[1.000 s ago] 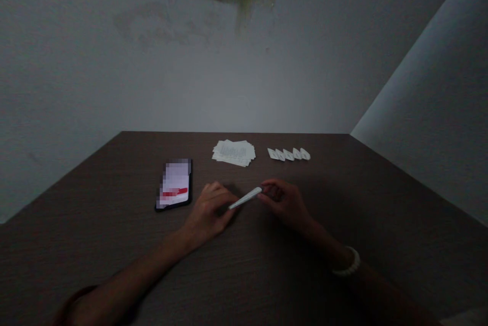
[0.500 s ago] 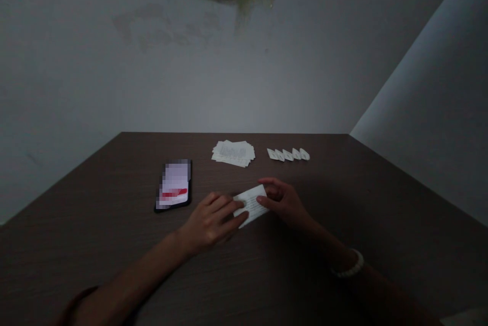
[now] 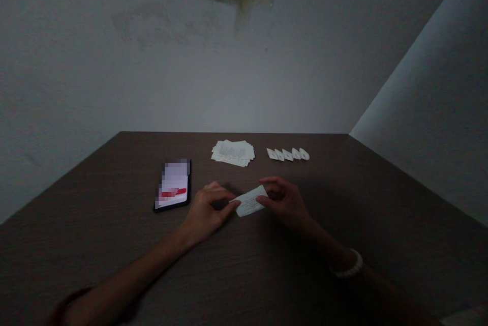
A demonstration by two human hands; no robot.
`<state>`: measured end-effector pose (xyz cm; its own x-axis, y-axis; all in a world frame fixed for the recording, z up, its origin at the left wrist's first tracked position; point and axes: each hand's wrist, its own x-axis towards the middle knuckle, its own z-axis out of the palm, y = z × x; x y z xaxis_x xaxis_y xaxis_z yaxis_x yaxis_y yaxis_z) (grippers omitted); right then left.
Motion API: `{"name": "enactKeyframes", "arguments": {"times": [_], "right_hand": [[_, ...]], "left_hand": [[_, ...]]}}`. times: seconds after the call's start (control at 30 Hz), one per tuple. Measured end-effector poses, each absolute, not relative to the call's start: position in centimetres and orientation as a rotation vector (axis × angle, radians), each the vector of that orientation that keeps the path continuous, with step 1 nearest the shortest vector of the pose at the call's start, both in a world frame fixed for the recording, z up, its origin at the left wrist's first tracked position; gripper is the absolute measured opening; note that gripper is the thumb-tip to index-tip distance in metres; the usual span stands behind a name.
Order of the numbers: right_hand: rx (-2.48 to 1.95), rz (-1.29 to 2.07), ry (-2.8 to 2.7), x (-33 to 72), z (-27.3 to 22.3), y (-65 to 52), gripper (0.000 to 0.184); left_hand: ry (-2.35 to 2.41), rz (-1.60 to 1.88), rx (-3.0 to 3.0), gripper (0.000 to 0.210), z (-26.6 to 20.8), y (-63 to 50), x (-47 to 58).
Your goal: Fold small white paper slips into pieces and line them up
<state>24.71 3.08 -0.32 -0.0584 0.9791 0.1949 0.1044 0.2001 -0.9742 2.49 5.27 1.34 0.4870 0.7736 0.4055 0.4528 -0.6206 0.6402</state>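
Observation:
A small white sheet of paper with lines of print is held between my two hands, tilted slightly up to the right. My left hand pinches its left end between thumb and forefinger. At the right end, my right hand grips the sheet with the thumb on top and the fingers behind it. Beyond my hands lies a loose stack of printed white papers. To the right of that stack, several small folded white papers stand in an overlapping row.
A phone with a lit, partly blurred screen lies left of my left hand. Everything rests on a dark brown wooden table. A grey wall rises behind its far edge, and a pale slanted surface borders the right side.
My left hand has shifted from lying over the sheet's left part to pinching its left end. The sheet's lower edge has risen, making it look narrower. My right hand has barely moved.

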Motion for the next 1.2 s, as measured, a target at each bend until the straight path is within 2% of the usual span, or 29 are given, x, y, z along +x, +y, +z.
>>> {"name": "enactKeyframes", "arguments": {"times": [0.43,0.87,1.2], "right_hand": [[-1.091,0.920,-1.488,24.8,-0.4,3.1,0.032],[-1.086,1.027,-1.485,25.0,-0.7,3.4,0.024],[-1.169,0.611,-1.587,24.9,-0.6,3.1,0.014]], "left_hand": [[0.953,0.977,2.197,0.015,1.2,5.2,2.7],[0.993,1.031,2.088,0.016,1.0,5.3,2.6],[0.928,1.032,2.226,0.010,2.1,4.8,2.9]]}}
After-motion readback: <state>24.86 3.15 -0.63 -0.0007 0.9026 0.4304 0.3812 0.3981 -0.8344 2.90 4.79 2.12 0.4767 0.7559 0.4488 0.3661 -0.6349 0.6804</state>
